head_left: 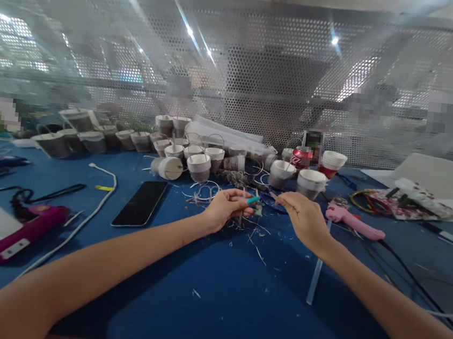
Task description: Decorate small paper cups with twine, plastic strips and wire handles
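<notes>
Near the middle of the blue table, my left hand (228, 208) has its fingers pinched around a small teal piece (253, 200). A little to the right, my right hand (300, 215) is closed, thumb and forefinger together, near some thin strands; what it holds, if anything, is too small to name. Between and beneath the hands lie grey fibre scraps and a small pale greenish bit (258, 210). Just behind them is a tangle of grey twine (237, 178). The hands are apart from each other.
Wrapped cups (199, 168) crowd the back, beside a red can (300, 158). A black phone (140, 203) lies left of my left hand. A pink glue gun (356, 222) and a clear stick (314, 281) are at right; a magenta power strip (21, 237) sits far left.
</notes>
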{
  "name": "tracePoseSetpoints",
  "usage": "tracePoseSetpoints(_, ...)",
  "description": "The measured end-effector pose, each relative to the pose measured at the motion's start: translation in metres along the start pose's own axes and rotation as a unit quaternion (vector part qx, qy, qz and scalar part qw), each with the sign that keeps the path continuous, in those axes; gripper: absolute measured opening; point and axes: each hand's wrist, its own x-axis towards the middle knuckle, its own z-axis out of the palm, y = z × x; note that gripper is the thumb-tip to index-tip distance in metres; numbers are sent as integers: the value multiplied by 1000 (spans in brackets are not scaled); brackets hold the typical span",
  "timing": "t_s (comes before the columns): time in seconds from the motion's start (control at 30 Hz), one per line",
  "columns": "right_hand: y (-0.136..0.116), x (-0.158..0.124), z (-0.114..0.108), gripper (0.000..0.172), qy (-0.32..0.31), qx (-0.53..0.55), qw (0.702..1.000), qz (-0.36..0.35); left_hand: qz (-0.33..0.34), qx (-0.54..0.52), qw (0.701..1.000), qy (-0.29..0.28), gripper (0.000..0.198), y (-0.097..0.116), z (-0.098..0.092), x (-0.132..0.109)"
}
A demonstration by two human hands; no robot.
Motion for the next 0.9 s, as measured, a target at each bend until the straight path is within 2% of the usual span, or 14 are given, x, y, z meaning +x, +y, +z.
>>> tracePoseSetpoints(0.3, 8, -1, 5, 28, -28, -31, 999, 9, 23, 35, 999, -14, 39, 2, 2, -4)
tracePoseSetpoints(0.9, 8, -1, 5, 26, -47, -55, 997, 9, 26, 39, 999, -12, 42, 4, 4, -7)
